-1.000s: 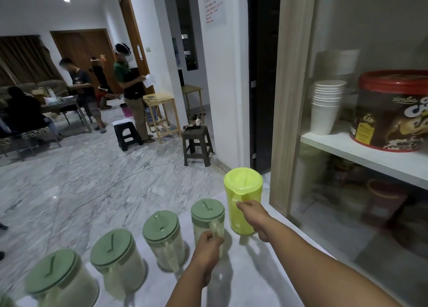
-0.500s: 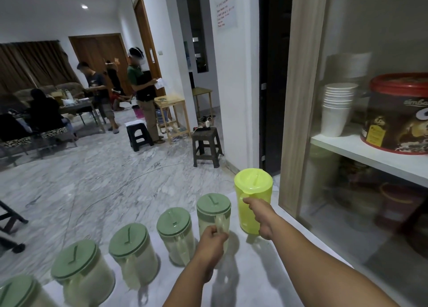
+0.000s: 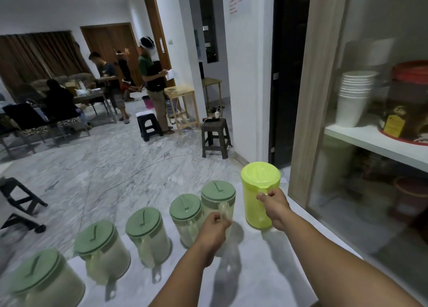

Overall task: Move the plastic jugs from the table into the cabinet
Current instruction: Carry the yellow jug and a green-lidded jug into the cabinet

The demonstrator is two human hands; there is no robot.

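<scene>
My right hand (image 3: 274,206) grips the handle of a bright yellow-green jug (image 3: 258,193) at the right end of the row, lifted a little off the white table (image 3: 266,272). Beside it, my left hand (image 3: 214,231) grips the handle of a clear jug with a dull green lid (image 3: 217,196), also raised. Several more green-lidded jugs (image 3: 148,235) stand in a row leading to the lower left. The cabinet (image 3: 317,86) with its glass front is at the right, close to the yellow-green jug.
Behind the glass, a white shelf (image 3: 370,142) carries stacked white cups (image 3: 353,98) and a red-lidded tub (image 3: 410,103). Beyond the table lie a marble floor, a dark stool (image 3: 215,137), a black stool (image 3: 149,126) and several people at the far left.
Both hands have lifted their jugs slightly off the table. The view has shifted, bringing more of the jug row into sight at the lower left.
</scene>
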